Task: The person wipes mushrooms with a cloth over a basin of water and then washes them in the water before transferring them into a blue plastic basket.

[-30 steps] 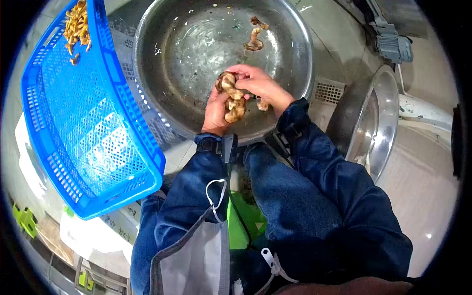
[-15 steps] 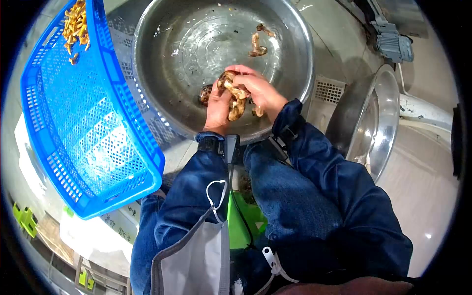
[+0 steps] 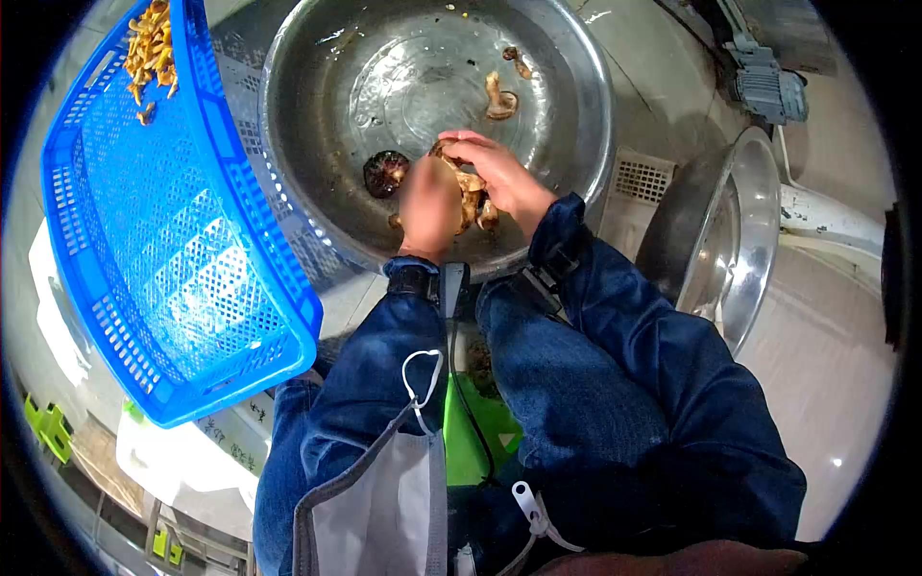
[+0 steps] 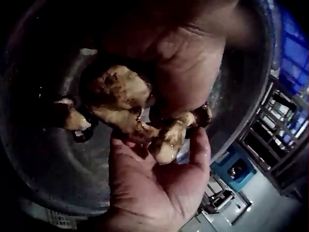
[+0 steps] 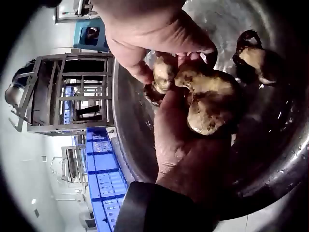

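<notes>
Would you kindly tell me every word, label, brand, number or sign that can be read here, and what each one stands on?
No text can be read.
Dark marks like written characters, on the pale surface below the blue basket: too small and blurred to read.
Metal basin: no lettering visible.
Grey motor: no readable label.

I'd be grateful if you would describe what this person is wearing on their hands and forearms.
The left hand and right hand are gloveless. Dark blue sleeves reach the wrists, with black straps around them. A thin dark cable hangs by the left wrist.
</notes>
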Demonstrator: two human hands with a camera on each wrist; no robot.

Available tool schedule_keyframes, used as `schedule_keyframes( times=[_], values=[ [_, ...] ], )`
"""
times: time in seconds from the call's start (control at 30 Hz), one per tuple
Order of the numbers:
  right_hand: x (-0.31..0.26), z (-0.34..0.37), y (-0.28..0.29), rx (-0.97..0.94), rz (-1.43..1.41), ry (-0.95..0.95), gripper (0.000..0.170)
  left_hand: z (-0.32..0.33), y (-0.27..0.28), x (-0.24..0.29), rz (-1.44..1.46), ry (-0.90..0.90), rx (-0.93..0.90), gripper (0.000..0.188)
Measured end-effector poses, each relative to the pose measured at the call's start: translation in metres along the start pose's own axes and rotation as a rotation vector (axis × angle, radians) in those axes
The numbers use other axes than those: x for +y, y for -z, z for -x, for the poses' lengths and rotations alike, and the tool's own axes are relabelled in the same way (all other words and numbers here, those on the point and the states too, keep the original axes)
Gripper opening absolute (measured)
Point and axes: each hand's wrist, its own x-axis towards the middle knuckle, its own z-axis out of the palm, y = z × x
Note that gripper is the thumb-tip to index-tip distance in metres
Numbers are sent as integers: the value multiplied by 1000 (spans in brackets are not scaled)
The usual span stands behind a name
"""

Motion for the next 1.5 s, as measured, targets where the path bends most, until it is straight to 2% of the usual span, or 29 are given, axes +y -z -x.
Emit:
schedule_keyframes(
  times=[0.03,0.07,0.1,0.17,0.3,0.33,0.43,0.47,0.57,0.63,0.7,0.73,0.77,0.83,0.9,0.93,0.97,1.03,1.07,1.13,1.17,1.2,1.23,1.3,1.37,1.4,1.43,1.47,1.5],
  values=[
    [-3,4,-4,41,19,-6,38,-2,7,-7,-17,-12,-22,21],
    [0,-1,-1,-47,-38,-16,37,-3,9,-7,-34,-23,-44,23],
    [2,-3,5,-52,-33,-40,37,-4,12,-8,-50,-36,-65,25],
    [2,-6,12,-63,-20,-87,37,0,6,0,8,63,-40,25],
    [6,-8,16,-149,-56,-16,37,10,-12,30,125,263,13,26],
    [2,-6,21,-181,-16,-2,36,11,-10,29,96,261,3,30],
    [30,-30,56,171,323,142,35,10,-5,29,28,383,78,34],
    [33,-30,55,255,303,259,35,6,-2,26,32,373,136,35],
    [34,-14,45,8,354,137,34,6,5,23,-300,447,134,28],
    [36,-11,33,-218,627,254,38,-1,19,1,-215,459,98,33],
    [50,-34,43,-93,847,464,43,8,6,23,-169,441,49,34],
    [40,-28,38,60,770,314,44,15,-14,57,-202,540,95,34],
    [27,-21,33,210,691,164,47,13,-13,54,-82,566,84,31],
    [26,-26,48,206,567,33,48,2,6,24,164,619,60,30],
    [25,-24,52,138,497,-39,47,-6,11,17,30,415,7,38],
    [30,-21,51,130,407,6,43,-2,15,12,169,511,81,43],
    [30,-17,48,127,362,-4,41,6,-2,37,306,606,156,49],
    [30,-15,44,119,272,-19,39,6,1,36,293,564,93,56],
    [31,-19,45,74,266,0,33,6,2,36,292,566,81,57],
    [37,-19,50,-106,643,304,32,5,2,33,286,593,43,63],
    [39,-18,47,-209,821,463,34,3,5,31,90,558,76,63],
    [22,-5,39,-287,824,231,42,6,2,38,84,526,59,59],
    [23,-7,44,-380,734,254,41,12,-1,45,71,492,47,55],
    [14,0,47,-373,631,202,42,10,-6,42,231,430,134,41],
    [13,4,49,-184,211,136,41,15,-11,45,177,393,178,32],
    [14,5,50,-55,197,165,43,14,-17,52,70,397,222,28],
    [19,1,55,88,200,161,40,19,-25,58,20,238,62,28],
    [30,0,63,44,145,271,38,25,-47,82,-40,191,-34,29],
    [41,-11,76,54,136,199,35,30,-63,98,-104,150,-129,31]
  ],
)
